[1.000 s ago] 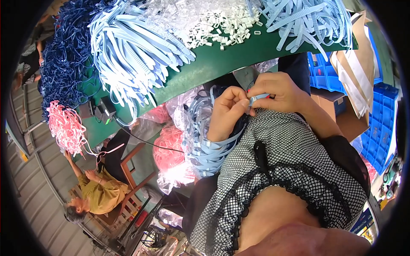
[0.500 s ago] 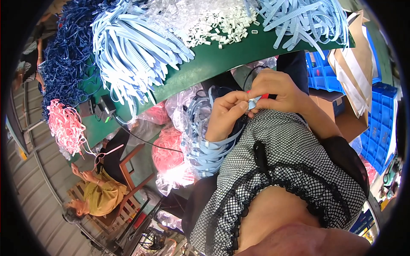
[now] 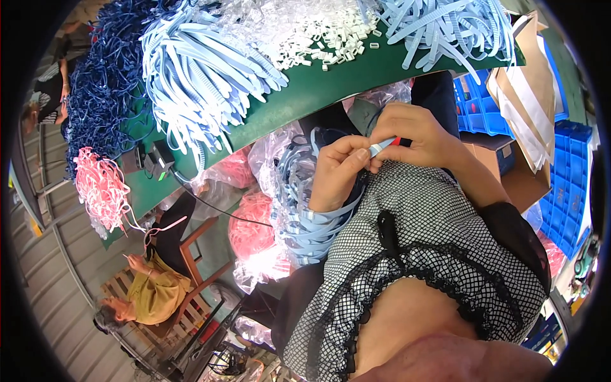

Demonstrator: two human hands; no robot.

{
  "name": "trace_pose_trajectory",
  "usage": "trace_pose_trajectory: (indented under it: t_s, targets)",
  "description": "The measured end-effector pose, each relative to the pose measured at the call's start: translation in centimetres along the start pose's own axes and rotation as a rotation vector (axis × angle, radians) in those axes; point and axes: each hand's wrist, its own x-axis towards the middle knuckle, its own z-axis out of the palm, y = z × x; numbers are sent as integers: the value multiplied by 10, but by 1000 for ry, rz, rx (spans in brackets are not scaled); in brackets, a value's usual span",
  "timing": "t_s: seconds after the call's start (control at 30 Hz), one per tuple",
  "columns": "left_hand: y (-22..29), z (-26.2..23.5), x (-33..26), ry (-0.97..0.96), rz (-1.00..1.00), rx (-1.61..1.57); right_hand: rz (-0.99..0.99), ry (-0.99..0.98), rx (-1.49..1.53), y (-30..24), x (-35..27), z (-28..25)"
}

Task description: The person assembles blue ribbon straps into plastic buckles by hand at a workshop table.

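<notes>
My two hands meet above my lap, just off the near edge of the table. Between them is the end of a light blue strap [image 3: 381,147], pinched in the closed fingers of my left hand [image 3: 338,169]. Curled around a small red and black tool [image 3: 400,141], my right hand [image 3: 417,135] brings it against the strap end. The tool's kind is mostly hidden by my fingers. Beside my left wrist, a bundle of light blue straps [image 3: 309,223] hangs down.
The green table [image 3: 273,121] bears light blue strap piles [image 3: 197,83], white plastic pieces [image 3: 344,38], dark blue cords [image 3: 105,83] and pink straps [image 3: 98,188]. Blue crates [image 3: 563,191] and a cardboard box [image 3: 531,184] stand at right. Another person [image 3: 156,293] sits at lower left.
My hands stay nearly in place; the strap end between them has turned and shows longer beside the red tool. The seated person's hands have shifted slightly.
</notes>
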Motion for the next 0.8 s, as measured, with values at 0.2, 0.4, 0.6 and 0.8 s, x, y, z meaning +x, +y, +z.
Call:
trace_pose_trajectory:
  t_s: [0.2,0.4,0.6,0.8]
  targets:
    - [-7,1,2,7,19,-111,30,21,50,0,2,4]
    - [-9,0,4,52,52,-125,-36,-82,-88,0,10,-6]
    - [-11,-3,7,124,123,-114,9,212,-122,-10,13,0]
    - [-6,1,5,217,173,227,322,97,77,-10,5,7]
